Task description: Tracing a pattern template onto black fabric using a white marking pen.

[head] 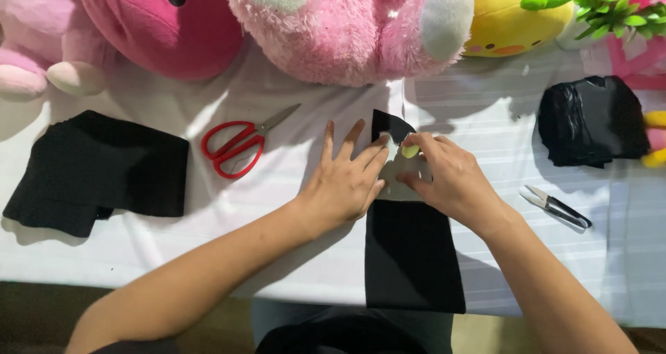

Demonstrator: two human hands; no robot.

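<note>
We press our left hand (345,180) flat, fingers spread, on a pale template (397,168) lying on the black fabric strip (411,257), which overhangs the table's (298,271) near edge, while our right hand (447,177) pinches a small yellow-green chalk (410,151) at the template's top. Left of the grip there is bare cloth up to the red scissors (234,146) and folded black fabric (97,170); to the right lie small snips (557,207). Beyond, plush toys (347,21) line the far edge.

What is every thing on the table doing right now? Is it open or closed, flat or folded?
Red-handled scissors: closed, lying flat.
Small black thread snips: blades slightly apart, lying flat.
Long black fabric strip: flat, its near end hanging over the table edge.
Pale paper pattern: pressed onto the strip by the left hand.
Yellow-green chalk piece: pinched in the right hand.
Black folded cloth: folded.
Black crumpled bundle: bunched.
</note>
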